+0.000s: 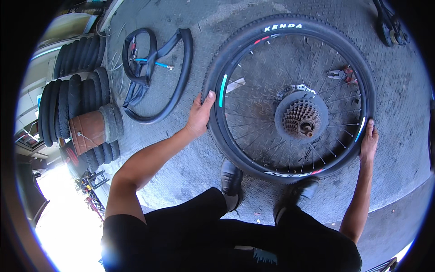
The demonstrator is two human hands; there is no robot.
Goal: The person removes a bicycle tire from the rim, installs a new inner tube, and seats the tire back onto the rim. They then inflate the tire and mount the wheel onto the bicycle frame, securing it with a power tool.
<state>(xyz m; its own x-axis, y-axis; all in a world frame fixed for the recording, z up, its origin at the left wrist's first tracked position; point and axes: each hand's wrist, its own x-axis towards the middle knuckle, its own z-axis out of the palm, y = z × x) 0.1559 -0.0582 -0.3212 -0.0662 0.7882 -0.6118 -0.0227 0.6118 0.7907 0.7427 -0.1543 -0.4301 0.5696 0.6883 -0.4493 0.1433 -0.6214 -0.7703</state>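
A bicycle wheel [226, 149] with a black knobby tyre is held before me between both hands. My left hand [200, 114] grips the tyre at its left side, thumb on the sidewall. At the right side my right hand [369, 139] clasps the tyre too, lower down. Most fingers of both hands are hidden behind the tyre. The hub carries a rusty cassette [301, 119] with a round grey guard behind it, its axle end facing up. Spokes run to a black rim with coloured stickers.
A black inner tube [183, 81] lies on the patterned metal floor [181, 156] at the left, with a blue hose [154, 62] across it. Pliers with red handles [340, 75] show through the spokes. Stacked tyres [63, 109] stand far left beside a brown bucket [86, 131].
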